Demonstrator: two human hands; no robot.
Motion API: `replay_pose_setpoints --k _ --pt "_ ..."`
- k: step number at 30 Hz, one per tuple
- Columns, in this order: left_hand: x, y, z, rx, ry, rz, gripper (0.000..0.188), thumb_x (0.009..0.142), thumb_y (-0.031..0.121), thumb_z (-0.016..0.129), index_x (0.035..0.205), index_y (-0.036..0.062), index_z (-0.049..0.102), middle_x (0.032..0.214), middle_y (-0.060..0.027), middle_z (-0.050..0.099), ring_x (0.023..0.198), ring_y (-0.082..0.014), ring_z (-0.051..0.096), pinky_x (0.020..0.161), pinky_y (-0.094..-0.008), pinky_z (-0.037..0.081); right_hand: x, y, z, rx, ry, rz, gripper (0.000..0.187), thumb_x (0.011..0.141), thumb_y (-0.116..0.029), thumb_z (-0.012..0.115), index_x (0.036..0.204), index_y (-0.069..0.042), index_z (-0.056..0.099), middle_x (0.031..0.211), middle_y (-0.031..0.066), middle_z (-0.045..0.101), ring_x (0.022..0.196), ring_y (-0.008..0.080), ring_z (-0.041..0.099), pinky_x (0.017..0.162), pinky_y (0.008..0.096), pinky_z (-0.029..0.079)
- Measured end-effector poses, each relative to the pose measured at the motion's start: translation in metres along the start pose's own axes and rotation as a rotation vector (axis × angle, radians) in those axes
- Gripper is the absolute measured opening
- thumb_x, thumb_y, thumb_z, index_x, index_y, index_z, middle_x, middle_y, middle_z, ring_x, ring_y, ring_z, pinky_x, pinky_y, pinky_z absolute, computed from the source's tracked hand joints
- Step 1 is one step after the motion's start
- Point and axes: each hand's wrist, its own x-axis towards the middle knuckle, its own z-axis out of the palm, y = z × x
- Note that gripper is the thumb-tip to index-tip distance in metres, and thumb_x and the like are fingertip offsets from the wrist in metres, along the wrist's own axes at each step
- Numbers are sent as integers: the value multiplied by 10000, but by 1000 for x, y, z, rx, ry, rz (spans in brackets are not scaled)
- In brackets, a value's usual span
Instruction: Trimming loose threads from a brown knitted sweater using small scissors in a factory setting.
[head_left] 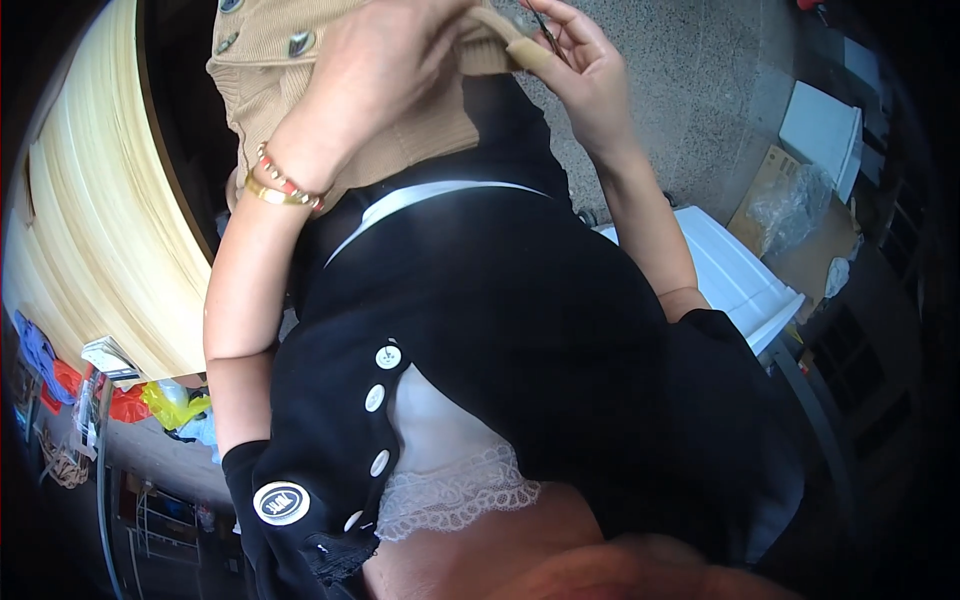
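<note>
A tan ribbed knit garment [405, 145] with several dark, shiny buttons lies over my lap at the top of the view. My left hand [385, 55] is closed on its edge, its fingertips partly cut off by the upper border. From there a narrow band of the knit reaches toward my right hand [590, 65]. The right fingers are bent around a thin dark metal tool [545, 30], whose kind I cannot make out. A yellowish wrap [530, 55] covers the right thumb's tip, which is against the knit band.
A pale wood-grain tabletop [100, 200] curves along the left. Coloured plastic bags [170, 405] lie below it. To the right are a white plastic bin [735, 275], a cardboard piece with clear plastic wrap [795, 210] and a white box [820, 130] on the speckled floor [690, 90].
</note>
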Motion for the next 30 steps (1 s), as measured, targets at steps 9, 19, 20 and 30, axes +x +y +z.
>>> replay_pose_setpoints --k 9,19,20,30 --pt "-35 -6 -39 -717 76 -533 260 960 196 678 1153 22 686 1007 -10 684 961 -41 599 887 -178 443 24 -20 18 93 -106 -86 205 916 -14 693 1112 -2 634 920 -28 636 823 23 584 736 181 476" --pt "-56 -14 -22 -944 169 -669 303 958 142 668 1220 -11 670 1092 -78 718 1033 -92 651 959 -226 481 20 -45 35 -533 -26 -481 330 898 -67 718 1202 22 627 923 67 656 765 106 596 683 226 481" --pt "-54 -16 -20 -968 202 -665 308 958 136 666 1228 -10 664 1095 -80 719 1044 -95 652 965 -225 479 16 -48 29 -728 -40 -545 338 880 -75 735 1191 19 641 912 94 662 742 136 608 662 240 481" --pt "-55 -18 -15 -888 301 -585 314 973 102 629 1274 15 640 1070 -91 719 958 -74 672 885 -210 521 10 -40 38 -788 -36 -691 360 841 -147 764 1172 -27 686 959 128 693 796 267 697 675 327 567"
